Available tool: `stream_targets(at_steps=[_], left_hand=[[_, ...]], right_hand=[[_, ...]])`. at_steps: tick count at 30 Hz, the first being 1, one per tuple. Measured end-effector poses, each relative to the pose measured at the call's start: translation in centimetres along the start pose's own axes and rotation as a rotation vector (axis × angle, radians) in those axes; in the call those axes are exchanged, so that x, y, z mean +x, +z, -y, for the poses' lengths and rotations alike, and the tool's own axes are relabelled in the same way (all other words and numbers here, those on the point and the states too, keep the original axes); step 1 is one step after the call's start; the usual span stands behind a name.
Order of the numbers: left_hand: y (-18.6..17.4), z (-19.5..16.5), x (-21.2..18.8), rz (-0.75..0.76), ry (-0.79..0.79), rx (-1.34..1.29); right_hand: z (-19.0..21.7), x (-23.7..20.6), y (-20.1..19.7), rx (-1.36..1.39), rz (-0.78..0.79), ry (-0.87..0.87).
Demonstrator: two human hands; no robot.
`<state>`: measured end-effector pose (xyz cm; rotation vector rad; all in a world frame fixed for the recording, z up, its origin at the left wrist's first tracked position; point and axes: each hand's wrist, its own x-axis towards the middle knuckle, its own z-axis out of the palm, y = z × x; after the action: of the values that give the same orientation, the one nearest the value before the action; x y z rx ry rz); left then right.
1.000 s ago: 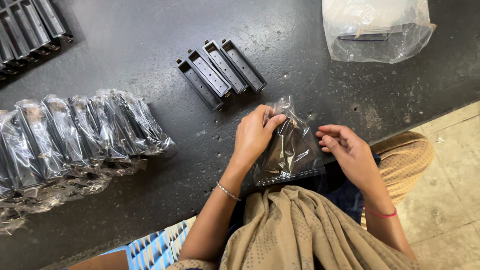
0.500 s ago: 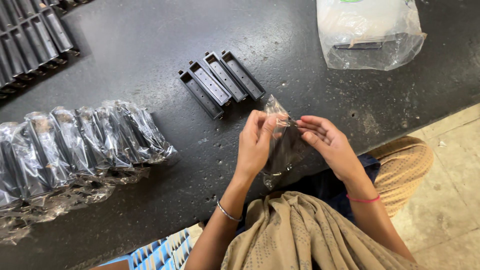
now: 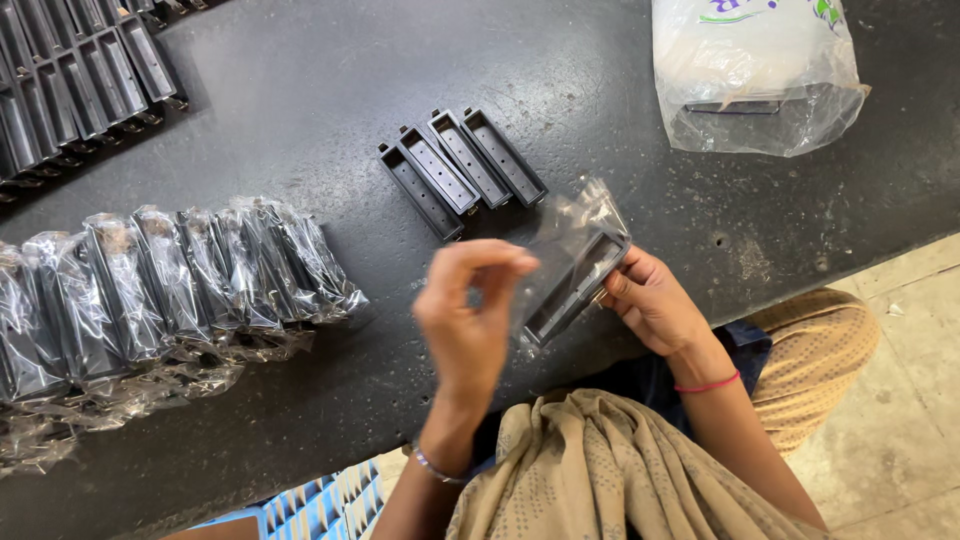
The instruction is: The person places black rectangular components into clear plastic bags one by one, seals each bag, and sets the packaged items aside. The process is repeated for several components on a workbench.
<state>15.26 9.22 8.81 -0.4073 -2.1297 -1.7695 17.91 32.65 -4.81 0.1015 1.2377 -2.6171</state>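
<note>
Black plastic tray (image 3: pixel 578 288): matt, in a glossy, crinkled clear plastic sleeve (image 3: pixel 570 240). Table (image 3: pixel 300 110): dark, rough, speckled. Far-right bag (image 3: pixel 755 70): cloudy, glossy plastic.

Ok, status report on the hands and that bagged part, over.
Right hand grips bagged part. Left hand open beside the bag, blurred. Four loose parts on table just beyond; nothing in between.
</note>
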Motion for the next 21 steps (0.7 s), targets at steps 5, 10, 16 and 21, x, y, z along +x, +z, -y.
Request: stream_targets(at_steps=[5,10,16,21], left_hand=[[-3.0,-1.2,0.2,0.139,-0.265,0.291],[-0.5,-1.0,-1.2,0.272,-0.081,0.308],[1.0,0.0,-1.0,0.31,-0.338,0.148],[1.0,0.2,-0.2,0.222,-0.348,0.037]], right_hand=[[0.9,0.0,1.2,-0.029,-0.137,0.017],[0.9,0.0,2.5,-0.045,-0.101,0.02],[-0.1,-0.9,2.7,-0.128,-0.045,0.049],[0.0,-1.5,2.6,-0.158,-0.034,0.099]])
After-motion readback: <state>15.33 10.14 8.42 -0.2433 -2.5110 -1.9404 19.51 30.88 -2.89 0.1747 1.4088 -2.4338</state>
